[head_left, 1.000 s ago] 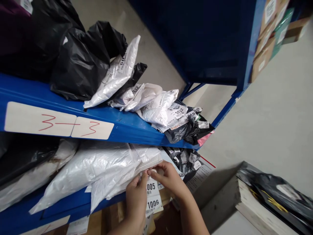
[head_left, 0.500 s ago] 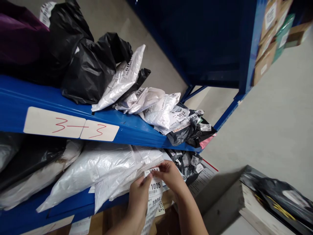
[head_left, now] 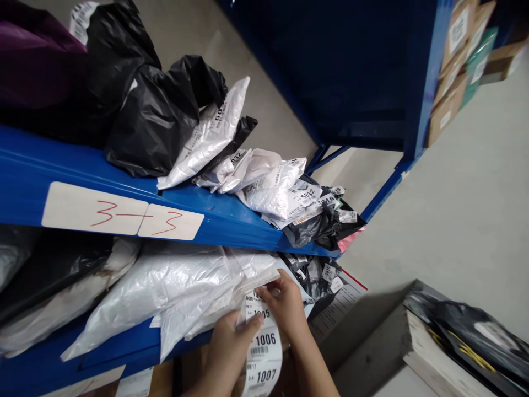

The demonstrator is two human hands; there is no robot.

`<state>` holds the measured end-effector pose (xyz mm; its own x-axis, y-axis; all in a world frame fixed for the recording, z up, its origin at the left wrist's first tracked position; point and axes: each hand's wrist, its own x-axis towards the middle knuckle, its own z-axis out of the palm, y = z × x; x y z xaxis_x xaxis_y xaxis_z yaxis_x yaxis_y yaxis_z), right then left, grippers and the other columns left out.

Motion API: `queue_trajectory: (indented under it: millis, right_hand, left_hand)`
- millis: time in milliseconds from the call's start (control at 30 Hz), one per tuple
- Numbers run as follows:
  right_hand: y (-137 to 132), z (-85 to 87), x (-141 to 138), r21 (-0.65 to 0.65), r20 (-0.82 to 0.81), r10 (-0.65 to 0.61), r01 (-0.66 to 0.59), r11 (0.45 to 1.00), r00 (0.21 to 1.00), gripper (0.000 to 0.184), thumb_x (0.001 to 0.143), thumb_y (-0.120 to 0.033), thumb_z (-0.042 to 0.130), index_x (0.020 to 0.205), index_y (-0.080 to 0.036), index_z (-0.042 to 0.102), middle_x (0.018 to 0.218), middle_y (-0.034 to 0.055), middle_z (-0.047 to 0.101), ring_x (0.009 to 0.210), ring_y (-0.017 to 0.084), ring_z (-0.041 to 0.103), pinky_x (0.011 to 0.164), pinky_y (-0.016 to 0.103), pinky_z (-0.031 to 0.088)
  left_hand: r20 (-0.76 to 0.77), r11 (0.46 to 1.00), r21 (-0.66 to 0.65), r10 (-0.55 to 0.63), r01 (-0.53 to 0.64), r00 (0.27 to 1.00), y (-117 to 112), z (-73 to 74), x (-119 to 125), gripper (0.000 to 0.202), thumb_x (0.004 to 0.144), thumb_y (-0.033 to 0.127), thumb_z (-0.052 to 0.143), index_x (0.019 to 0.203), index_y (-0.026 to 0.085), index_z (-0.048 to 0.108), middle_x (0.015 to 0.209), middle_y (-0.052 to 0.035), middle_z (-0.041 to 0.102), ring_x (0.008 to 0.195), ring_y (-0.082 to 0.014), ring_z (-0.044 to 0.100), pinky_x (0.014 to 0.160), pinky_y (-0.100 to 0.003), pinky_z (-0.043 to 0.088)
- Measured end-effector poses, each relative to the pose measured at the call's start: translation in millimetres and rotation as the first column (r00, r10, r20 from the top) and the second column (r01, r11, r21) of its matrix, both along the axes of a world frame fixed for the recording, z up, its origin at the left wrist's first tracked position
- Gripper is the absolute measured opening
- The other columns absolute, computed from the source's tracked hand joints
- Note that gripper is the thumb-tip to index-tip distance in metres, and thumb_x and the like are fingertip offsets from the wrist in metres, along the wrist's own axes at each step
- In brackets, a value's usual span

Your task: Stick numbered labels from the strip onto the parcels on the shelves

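My left hand (head_left: 231,344) pinches label strip (head_left: 264,355); right hand (head_left: 286,303), grip unclear. Probably light, bendy, tears easily: hold edges.

There are two hands (head_left: 230,346), one label strip (head_left: 263,361), two cards (head_left: 93,209) together reading 3-3, and one red-edged sheet (head_left: 342,306).

Showing dim light; glinting off the white bag (head_left: 152,286) left of the fingers (head_left: 253,326); darkening across the blue panel (head_left: 351,71) above them; blurring on cartons (head_left: 453,100) to their upper right.

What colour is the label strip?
The label strip is white with black print, best seen in the head view.
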<state>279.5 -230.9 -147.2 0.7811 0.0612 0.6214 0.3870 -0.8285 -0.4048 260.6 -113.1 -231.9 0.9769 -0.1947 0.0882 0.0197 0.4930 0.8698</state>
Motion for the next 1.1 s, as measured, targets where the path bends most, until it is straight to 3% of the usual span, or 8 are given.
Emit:
queue_trajectory:
  millis: [133,267,367,433,567,700,867,1100]
  right_hand:
    - [2.5,-15.8,-8.3,-0.089,0.208,-0.012,0.031,0.996,0.978,0.019,0.076,-0.021,0.063,0.094,-0.016,0.061,0.089,0.0081,0.055,0.071,0.022,0.059,0.064,0.035,0.051]
    - [9.4,-9.9,-20.1,-0.222,0.492,-0.03,0.159,0.962,0.87,0.059,0.081,-0.02,0.059,0.137,-0.018,0.04,0.134,0.0205,0.042,0.121,0.036,0.046,0.095,0.053,0.045]
    - [4.2,7.4,-26.2,-0.39,0.229,0.284,-0.179,0.903,0.931,0.029,0.085,-0.014,0.05,0.111,-0.023,0.058,0.119,0.0102,0.06,0.118,0.027,0.051,0.101,0.044,0.04]
    - [-3.7,15.3,-27.0,-0.259,0.035,0.366,-0.346,0.902,0.93,0.024,0.086,-0.015,0.043,0.099,-0.023,0.063,0.101,0.0051,0.067,0.103,0.022,0.06,0.096,0.037,0.042]
    - [-13.3,20.4,-24.1,0.07,-0.03,0.26,-0.257,0.964,0.965,0.027,0.092,-0.033,0.043,0.092,-0.021,0.067,0.093,0.0056,0.068,0.09,0.022,0.062,0.08,0.032,0.046]
    - [-9.9,28.0,-18.8,0.118,-0.199,0.202,-0.181,0.976,0.959,0.029,0.081,-0.045,0.066,0.088,-0.017,0.069,0.091,0.0093,0.069,0.086,0.024,0.061,0.078,0.034,0.046]
    - [-4.8,38.2,-6.3,0.287,-0.378,0.248,-0.142,0.947,0.892,0.042,0.065,-0.052,0.078,0.084,-0.016,0.065,0.066,0.0015,0.059,0.057,0.014,0.049,0.054,0.025,0.036]
    - [6.9,40.0,0.8,0.16,-0.349,0.113,-0.059,0.985,0.93,0.041,0.064,-0.055,0.069,0.07,-0.015,0.061,0.058,0.0014,0.053,0.052,0.013,0.041,0.049,0.025,0.029]
  left_hand:
    - [0.232,0.939,0.33,0.024,-0.102,0.972,29.7,-11.7,-20.6,0.047,0.075,0.063,0.056,0.066,0.02,0.072,0.063,-0.0094,0.071,0.062,-0.0261,0.065,0.057,-0.03,0.045]
    - [0.387,0.968,0.232,0.001,-0.099,0.922,39.4,-10.5,-23.9,0.043,0.083,0.057,0.051,0.072,0.022,0.074,0.079,-0.0097,0.073,0.073,-0.024,0.065,0.069,-0.029,0.048]
    - [0.207,0.998,0.01,-0.057,0.056,0.977,27.5,-0.9,-10.8,0.043,0.078,0.055,0.056,0.098,0.02,0.07,0.095,-0.011,0.072,0.079,-0.0237,0.063,0.072,-0.031,0.049]
    - [0.059,0.981,-0.149,-0.114,0.121,0.992,15.9,8.5,-1.5,0.055,0.066,0.053,0.063,0.107,0.016,0.063,0.088,-0.0114,0.072,0.067,-0.0215,0.06,0.062,-0.03,0.046]
    - [-0.049,0.981,-0.191,-0.013,0.003,0.999,-3.7,25.5,8.0,0.058,0.054,0.052,0.064,0.097,0.013,0.063,0.082,-0.012,0.071,0.071,-0.0231,0.062,0.065,-0.031,0.046]
    - [-0.077,0.986,-0.049,0.156,-0.16,0.985,-11.8,32.1,8.2,0.045,0.058,0.06,0.054,0.075,0.018,0.06,0.068,-0.0087,0.065,0.065,-0.0251,0.058,0.065,-0.035,0.04]
    - [-0.02,0.963,-0.006,0.268,-0.268,0.963,-10.3,36.9,7.7,0.044,0.067,0.06,0.049,0.083,0.021,0.06,0.083,-0.0098,0.067,0.078,-0.0265,0.058,0.075,-0.036,0.041]
    - [-0.159,0.982,-0.003,0.185,-0.188,0.97,-14.7,38.6,25.6,0.035,0.07,0.049,0.049,0.061,0.018,0.063,0.058,-0.0069,0.06,0.059,-0.0212,0.052,0.06,-0.033,0.034]
